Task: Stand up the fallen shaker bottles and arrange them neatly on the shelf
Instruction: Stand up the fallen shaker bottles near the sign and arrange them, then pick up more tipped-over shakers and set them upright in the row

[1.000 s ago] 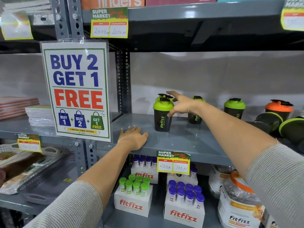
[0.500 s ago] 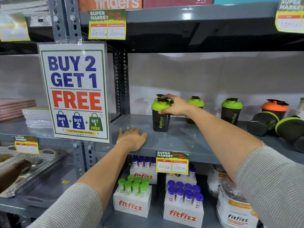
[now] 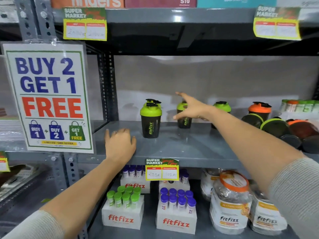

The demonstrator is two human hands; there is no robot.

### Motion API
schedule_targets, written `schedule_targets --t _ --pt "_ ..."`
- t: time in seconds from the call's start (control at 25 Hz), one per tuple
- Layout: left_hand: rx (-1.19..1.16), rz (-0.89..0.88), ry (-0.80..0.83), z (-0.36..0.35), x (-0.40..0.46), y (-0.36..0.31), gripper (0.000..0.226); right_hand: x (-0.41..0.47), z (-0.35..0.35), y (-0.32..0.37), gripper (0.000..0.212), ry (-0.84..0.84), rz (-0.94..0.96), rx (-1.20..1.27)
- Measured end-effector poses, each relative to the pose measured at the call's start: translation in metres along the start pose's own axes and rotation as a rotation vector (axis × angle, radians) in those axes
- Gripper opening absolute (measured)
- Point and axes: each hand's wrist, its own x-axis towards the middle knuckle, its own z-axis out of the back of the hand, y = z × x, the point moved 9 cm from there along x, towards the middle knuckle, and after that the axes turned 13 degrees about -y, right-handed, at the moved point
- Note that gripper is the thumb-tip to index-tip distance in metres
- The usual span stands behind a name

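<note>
Four black shaker bottles stand upright on the grey shelf (image 3: pixel 189 145): three green-lidded (image 3: pixel 151 118) (image 3: pixel 184 116) (image 3: pixel 222 107), one orange-lidded (image 3: pixel 259 110); a further green lid shows behind the leftmost. At right, green-rimmed bottles (image 3: pixel 274 126) and an orange-lidded one (image 3: pixel 301 126) lie toppled together.

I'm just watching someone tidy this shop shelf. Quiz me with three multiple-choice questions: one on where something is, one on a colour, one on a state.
1. Where does the left hand rest?
A. on the front edge of the grey metal shelf
B. on a bottle lid
C. on the sale poster

2. What colour is the lid of the upright black shaker bottle farthest right?
A. purple
B. orange
C. white

3. What is the right hand doing?
A. gripping a jar
B. resting flat
C. open, fingers spread, holding nothing

Answers: 1 A, its palm lies on the shelf lip; 2 B, orange beside green-lidded ones; 3 C, it hangs open in front of a green-lidded black shaker bottle.
</note>
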Motion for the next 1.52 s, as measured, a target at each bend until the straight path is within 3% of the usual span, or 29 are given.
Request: schedule_targets --t 0.16,0.36,0.56,0.72,0.84,0.92,1.2,1.32,1.52 --pt "-0.279 -0.238 -0.083 0.020 0.002 -0.090 0.029 -0.008 0.089 -0.054 0.090 -0.147 -0.075 -0.199" --pt "-0.377 -0.336 0.129 -0.008 -0.013 -0.194 0.040 -0.042 0.163 -0.127 0.072 -0.229 -0.240 -0.392" --pt "-0.375 -0.406 0.327 -0.038 -0.032 -0.251 0.046 -0.086 0.214 -0.177 0.062 -0.321 -0.353 -0.557" --pt "-0.426 -0.349 0.501 -0.063 -0.043 -0.253 0.045 -0.110 0.227 -0.207 0.070 -0.269 -0.442 -0.700" --pt "-0.420 -0.355 0.494 -0.066 -0.043 -0.252 0.048 -0.121 0.221 -0.218 0.099 -0.234 -0.497 -0.751" --pt "-0.428 -0.352 0.491 -0.066 -0.044 -0.253 0.050 -0.125 0.218 -0.222 0.106 -0.252 -0.535 -0.782" --pt "-0.483 -0.271 0.483 -0.068 -0.043 -0.248 0.041 -0.128 0.215 -0.217 0.091 -0.390 -0.580 -0.853" --pt "-0.439 -0.278 0.452 -0.063 -0.042 -0.247 0.035 -0.135 0.221 -0.218 0.093 -0.495 -0.592 -0.780" --pt "-0.377 -0.278 0.277 -0.043 -0.035 -0.237 0.045 -0.144 0.226 -0.210 0.088 -0.649 -0.599 -0.579"
